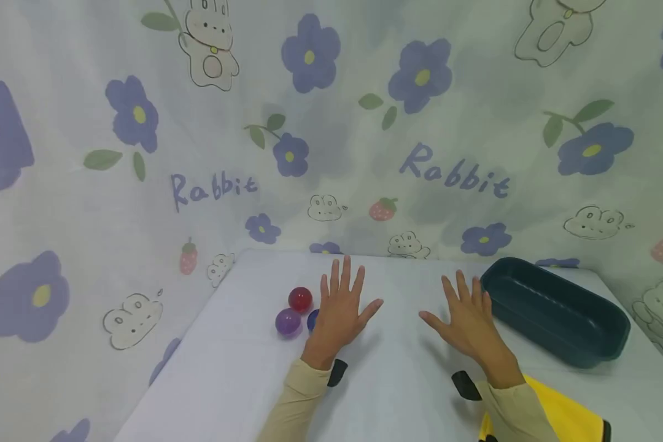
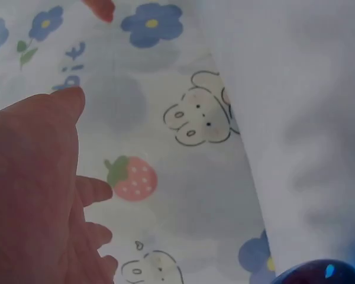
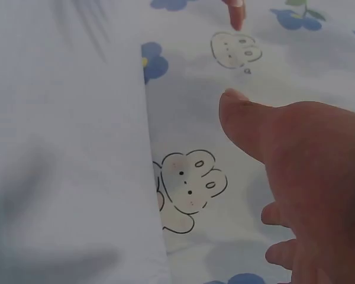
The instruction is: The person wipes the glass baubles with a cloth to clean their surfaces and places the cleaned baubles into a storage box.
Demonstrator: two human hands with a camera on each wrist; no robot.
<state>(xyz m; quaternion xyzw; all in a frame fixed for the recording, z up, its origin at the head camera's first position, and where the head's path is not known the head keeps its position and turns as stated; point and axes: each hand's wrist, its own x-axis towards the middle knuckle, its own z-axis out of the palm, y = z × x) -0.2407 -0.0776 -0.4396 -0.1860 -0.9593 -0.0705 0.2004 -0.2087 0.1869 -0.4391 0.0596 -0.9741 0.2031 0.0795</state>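
My left hand (image 1: 339, 310) is held out palm down above the white table, its fingers straight and spread, holding nothing. Just left of it lie a red ball (image 1: 301, 299), a purple ball (image 1: 288, 322) and a blue ball (image 1: 312, 320), the last partly hidden behind the hand. In the left wrist view the top of the blue ball (image 2: 319, 273) shows at the lower edge. My right hand (image 1: 466, 319) is likewise spread and holds nothing. Beside its fingertips, to the right, stands a dark teal oblong basin (image 1: 552, 313).
A yellow item with black edges (image 1: 569, 411) lies at the front right, partly under the right forearm. Behind the white table (image 1: 398, 380) hangs a curtain (image 1: 342, 129) printed with flowers and rabbits; it also runs along the left and right sides.
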